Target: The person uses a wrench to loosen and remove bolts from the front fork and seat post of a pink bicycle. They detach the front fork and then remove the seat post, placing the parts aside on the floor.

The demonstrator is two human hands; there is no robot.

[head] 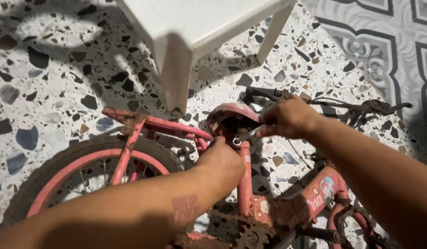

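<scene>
Pink and rusty, a small bicycle (250,203) lies on the speckled terrazzo floor (47,83), its saddle (232,115) just below a white plastic stool (190,32). Right hand (287,120) grips a metal spanner (246,136) — its ring end sits at the seat post, just under the saddle. Left hand (220,163) is curled closed against the frame beside that post — what it pinches is hidden. Rear wheel (79,170) lies left of the saddle, chainring (250,235) below it.

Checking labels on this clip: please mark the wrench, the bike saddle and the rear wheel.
wrench (247,135), head view, on its bare metal shaft.
bike saddle (232,112), head view, on its worn pink top.
rear wheel (61,159), head view, on the dark tyre's upper arc.
</scene>
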